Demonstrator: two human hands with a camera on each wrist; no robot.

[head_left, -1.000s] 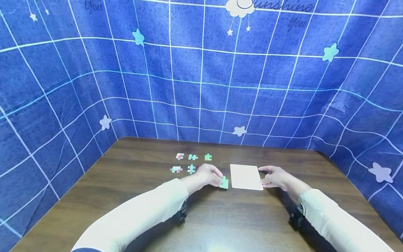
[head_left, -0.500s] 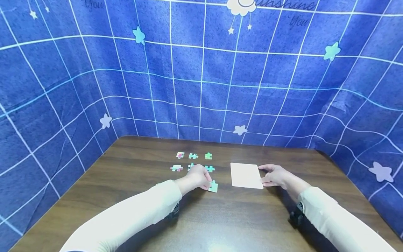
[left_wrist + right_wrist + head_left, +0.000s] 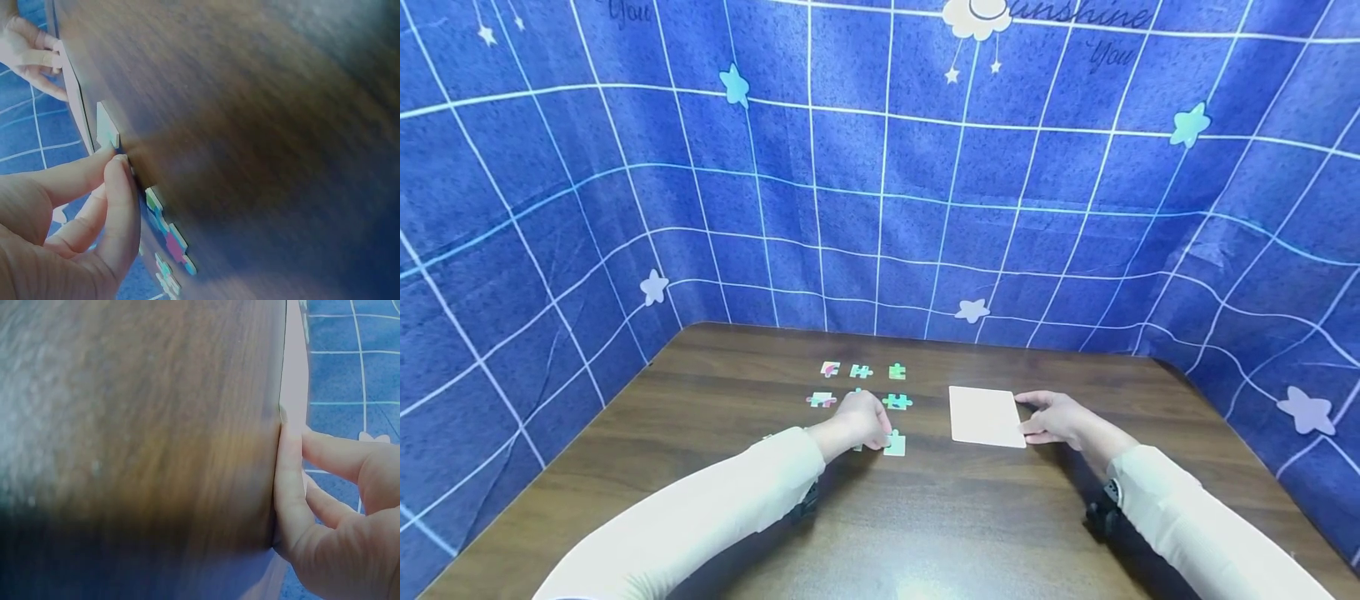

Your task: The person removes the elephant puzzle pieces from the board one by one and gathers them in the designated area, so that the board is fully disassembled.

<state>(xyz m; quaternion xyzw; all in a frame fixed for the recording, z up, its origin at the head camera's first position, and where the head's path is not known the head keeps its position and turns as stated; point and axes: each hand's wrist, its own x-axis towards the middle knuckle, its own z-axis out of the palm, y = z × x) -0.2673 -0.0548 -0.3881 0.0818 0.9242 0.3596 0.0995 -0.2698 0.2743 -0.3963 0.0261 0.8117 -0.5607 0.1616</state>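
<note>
My left hand (image 3: 859,419) pinches the tabbed edge of a pale green jigsaw piece (image 3: 894,443) between thumb and finger. In the left wrist view this puzzle piece (image 3: 106,125) is at the fingertips, close to the tabletop. Several more jigsaw pieces (image 3: 897,402) lie spaced apart in rows beyond and beside that hand, some partly hidden by it. To the right lies a flat, pale square board (image 3: 986,416). My right hand (image 3: 1056,420) touches its right edge with spread, fairly straight fingers; in the right wrist view the fingers (image 3: 290,481) rest along the board's edge.
The pieces and board lie on a brown wooden table (image 3: 985,517). A blue curtain (image 3: 850,208) with white grid lines and stars hangs around its back and sides. Each forearm has a dark wrist device (image 3: 1103,515) under it.
My left hand has moved left with the pale green piece, from beside the board to below the right column of pieces. My right hand has stayed at the board's edge.
</note>
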